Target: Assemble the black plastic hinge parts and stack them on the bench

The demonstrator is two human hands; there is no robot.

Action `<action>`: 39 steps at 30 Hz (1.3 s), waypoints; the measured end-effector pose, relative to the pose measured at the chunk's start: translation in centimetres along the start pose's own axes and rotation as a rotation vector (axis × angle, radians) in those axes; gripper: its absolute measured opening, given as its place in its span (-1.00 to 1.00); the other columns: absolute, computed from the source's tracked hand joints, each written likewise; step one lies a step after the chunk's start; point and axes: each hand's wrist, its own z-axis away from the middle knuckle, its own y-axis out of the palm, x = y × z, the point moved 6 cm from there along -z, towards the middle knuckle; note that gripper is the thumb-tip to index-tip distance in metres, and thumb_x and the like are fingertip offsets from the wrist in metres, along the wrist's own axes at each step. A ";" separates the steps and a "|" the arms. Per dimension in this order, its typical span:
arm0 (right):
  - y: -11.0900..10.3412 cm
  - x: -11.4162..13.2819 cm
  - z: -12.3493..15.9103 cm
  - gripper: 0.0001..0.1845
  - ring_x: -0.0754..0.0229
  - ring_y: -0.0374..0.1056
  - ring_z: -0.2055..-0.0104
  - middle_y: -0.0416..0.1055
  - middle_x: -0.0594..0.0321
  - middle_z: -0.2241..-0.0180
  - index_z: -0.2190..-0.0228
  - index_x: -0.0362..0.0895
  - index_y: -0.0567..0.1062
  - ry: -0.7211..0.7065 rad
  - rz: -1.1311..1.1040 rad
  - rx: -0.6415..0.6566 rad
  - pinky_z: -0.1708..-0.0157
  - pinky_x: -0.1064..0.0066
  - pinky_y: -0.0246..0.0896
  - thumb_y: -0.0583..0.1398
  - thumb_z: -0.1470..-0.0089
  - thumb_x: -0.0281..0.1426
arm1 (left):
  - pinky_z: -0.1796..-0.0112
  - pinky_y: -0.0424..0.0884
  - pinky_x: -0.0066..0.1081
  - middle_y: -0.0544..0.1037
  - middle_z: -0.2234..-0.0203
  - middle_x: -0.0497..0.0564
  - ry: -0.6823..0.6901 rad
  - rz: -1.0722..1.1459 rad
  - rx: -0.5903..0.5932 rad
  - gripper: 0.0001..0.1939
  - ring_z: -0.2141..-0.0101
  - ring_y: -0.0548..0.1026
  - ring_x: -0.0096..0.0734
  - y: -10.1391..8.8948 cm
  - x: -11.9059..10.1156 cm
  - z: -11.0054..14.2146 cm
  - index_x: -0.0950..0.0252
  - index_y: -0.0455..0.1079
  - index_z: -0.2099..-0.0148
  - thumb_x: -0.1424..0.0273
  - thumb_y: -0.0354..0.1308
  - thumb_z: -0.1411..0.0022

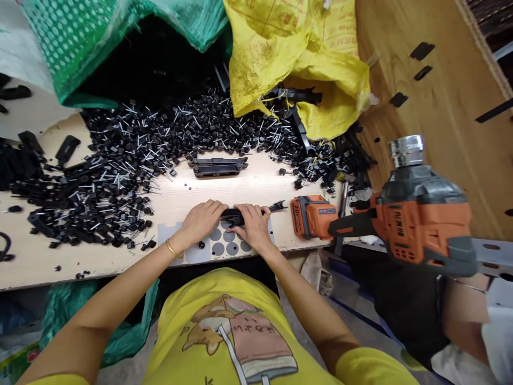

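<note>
Near the table's front edge, my left hand (pixel 204 220) and my right hand (pixel 253 227) are closed around a long black plastic part (pixel 232 215). Its forked end sticks out to the right, past my right fingers. Both hands rest over a grey sheet with round holes (pixel 218 248). Farther back lie similar black plastic parts (pixel 218 167), side by side. A big heap of small black knobs with metal pins (pixel 168 128) curves around the work spot. The fingertips hide part of the held piece.
An orange cordless impact wrench (pixel 420 219) stands close on my right. Behind the heap are a yellow sack (pixel 272 64) and a green sack (pixel 80 48). More black parts (pixel 66 149) lie at left. A wooden board (pixel 433 96) rises at right; another person's arm (pixel 465 315) shows beyond.
</note>
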 end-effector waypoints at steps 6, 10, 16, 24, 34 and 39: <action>0.4 -0.3 0.7 -0.53 0.03 0.26 0.14 0.43 0.04 0.13 0.05 -0.19 0.35 0.059 0.011 -0.154 0.07 0.18 -0.15 0.17 -0.09 -0.16 | 0.26 0.37 -0.34 0.46 0.24 0.08 -0.009 -0.021 -0.018 -0.69 0.20 0.41 -0.26 0.3 -0.4 0.0 0.34 0.26 -0.05 0.55 -0.03 -0.26; 0.4 -0.8 0.8 -0.52 0.04 0.27 0.14 0.44 0.07 0.13 0.05 -0.16 0.36 0.011 -0.014 -0.106 0.08 0.20 -0.16 0.19 -0.07 -0.13 | 0.26 0.37 -0.35 0.46 0.23 0.09 0.059 0.019 -0.009 -0.68 0.19 0.41 -0.27 0.4 -0.4 0.0 0.33 0.25 -0.05 0.56 -0.02 -0.25; 0.2 -2.1 -0.4 -0.48 0.07 0.28 0.16 0.46 0.11 0.17 0.07 -0.13 0.41 -0.145 -0.046 0.022 0.09 0.22 -0.16 0.20 -0.03 -0.06 | 0.29 0.37 -0.36 0.46 0.22 0.09 0.127 0.034 0.009 -0.68 0.19 0.42 -0.27 0.1 0.3 -0.3 0.35 0.26 -0.05 0.56 -0.01 -0.24; -0.7 -1.8 -0.5 -0.44 0.04 0.29 0.12 0.43 0.09 0.12 0.03 -0.12 0.36 -0.097 -0.191 0.088 0.05 0.16 -0.04 0.17 -0.04 -0.04 | 0.24 0.40 -0.31 0.46 0.17 0.14 0.119 0.139 0.012 -0.65 0.17 0.42 -0.24 -0.5 0.1 -0.6 0.34 0.23 -0.10 0.47 -0.03 -0.27; -3.6 -10.6 -15.8 -0.73 0.01 0.23 0.05 0.33 0.04 0.11 0.18 -0.16 0.42 0.201 0.004 -0.174 0.03 0.12 0.14 0.07 -0.04 -0.48 | 0.26 0.40 -0.41 0.48 0.24 0.05 -0.581 0.344 -0.519 -0.71 0.29 0.44 -0.40 -5.4 10.4 4.0 0.31 0.35 0.03 0.46 -0.09 -0.26; -4.8 -9.9 -14.6 -0.86 0.10 0.30 0.21 0.35 0.11 0.25 0.33 -0.16 0.43 0.303 -0.136 -0.343 0.09 0.15 0.20 0.13 0.00 -0.44 | 0.15 0.37 -0.33 0.40 0.15 0.09 -0.623 0.211 -0.351 -0.64 0.22 0.40 -0.33 -4.3 12.8 3.8 0.31 0.32 -0.03 0.47 -0.01 -0.18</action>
